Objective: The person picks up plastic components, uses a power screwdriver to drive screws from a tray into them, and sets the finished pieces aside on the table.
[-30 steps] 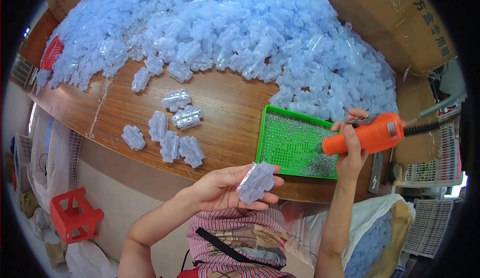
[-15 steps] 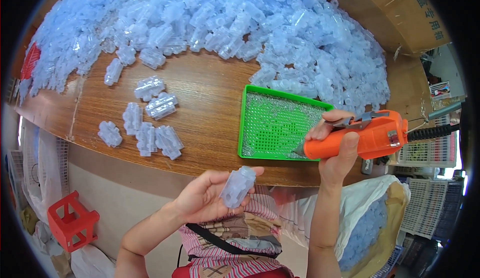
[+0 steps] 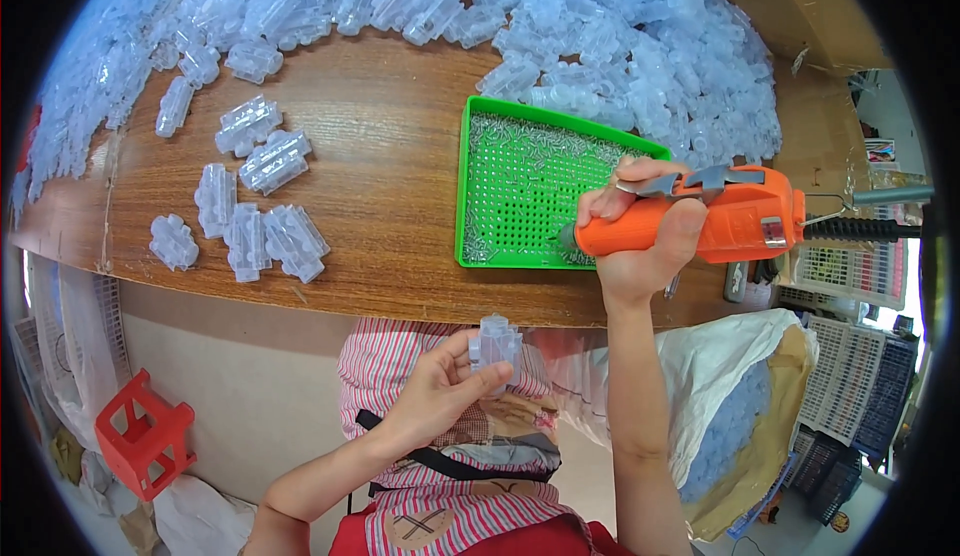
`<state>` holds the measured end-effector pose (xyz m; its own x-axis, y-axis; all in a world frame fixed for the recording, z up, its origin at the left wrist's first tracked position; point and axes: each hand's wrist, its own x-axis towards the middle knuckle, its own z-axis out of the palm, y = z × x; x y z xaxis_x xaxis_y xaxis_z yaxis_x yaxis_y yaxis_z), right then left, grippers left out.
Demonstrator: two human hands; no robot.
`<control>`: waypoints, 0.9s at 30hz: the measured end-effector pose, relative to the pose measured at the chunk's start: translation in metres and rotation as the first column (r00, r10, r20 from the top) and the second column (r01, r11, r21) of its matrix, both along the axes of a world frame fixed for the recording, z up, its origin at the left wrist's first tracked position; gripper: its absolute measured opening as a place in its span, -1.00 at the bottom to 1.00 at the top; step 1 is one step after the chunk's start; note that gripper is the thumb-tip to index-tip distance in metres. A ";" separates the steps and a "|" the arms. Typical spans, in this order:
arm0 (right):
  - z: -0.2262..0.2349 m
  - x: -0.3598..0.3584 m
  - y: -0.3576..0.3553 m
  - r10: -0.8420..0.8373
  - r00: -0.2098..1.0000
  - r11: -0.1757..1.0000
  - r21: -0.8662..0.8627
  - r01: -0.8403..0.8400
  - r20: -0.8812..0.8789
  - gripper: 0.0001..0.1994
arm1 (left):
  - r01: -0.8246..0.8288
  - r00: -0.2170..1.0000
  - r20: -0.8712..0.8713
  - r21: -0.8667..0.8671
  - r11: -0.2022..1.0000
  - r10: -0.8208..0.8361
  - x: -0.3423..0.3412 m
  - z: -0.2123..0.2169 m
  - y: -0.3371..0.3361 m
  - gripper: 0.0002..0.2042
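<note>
My left hand, closed, pinches a clear plastic housing upright just off the table's front edge. My right hand is wrapped round an orange electric screwdriver, which lies nearly level with its grey lever on top. Its nose points left over a green perforated tray. Small silvery screws are scattered in that tray, thickest along the far side. Whether the bit touches any screw I cannot tell. To the left, several similar housings lie loose on the wooden table.
A large heap of clear plastic housings covers the table's far side, against cardboard. Below right, a lined sack holds more housings. A red stool stands on the floor at left. The screwdriver's black cable runs right.
The whole view has shifted, with the table's contents appearing higher. My left hand has turned the housing more upright, thumb now across its front. The screwdriver's nose has moved slightly left over the tray.
</note>
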<state>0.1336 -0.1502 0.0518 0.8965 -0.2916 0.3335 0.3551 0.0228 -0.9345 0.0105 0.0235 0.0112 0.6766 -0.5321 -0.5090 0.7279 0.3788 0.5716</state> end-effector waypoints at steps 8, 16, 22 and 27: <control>-0.003 -0.001 -0.005 0.000 1.000 1.000 0.015 0.000 -0.008 -0.34 | 0.014 1.000 -0.021 0.037 0.999 -0.014 0.005 -0.002 -0.004 -0.71; -0.004 -0.002 -0.005 0.025 1.000 0.999 0.025 -0.024 -0.010 -0.33 | 0.020 1.000 0.021 0.064 0.998 -0.021 0.006 -0.003 -0.003 -0.71; -0.005 -0.001 -0.005 0.059 0.998 0.997 0.039 -0.059 0.015 -0.34 | 0.026 0.998 -0.058 0.034 0.999 -0.024 0.008 -0.002 -0.004 -0.72; -0.003 0.000 -0.006 0.109 0.994 0.994 0.023 -0.109 0.021 -0.34 | 0.018 1.000 -0.007 0.058 0.998 -0.017 0.010 -0.002 -0.004 -0.73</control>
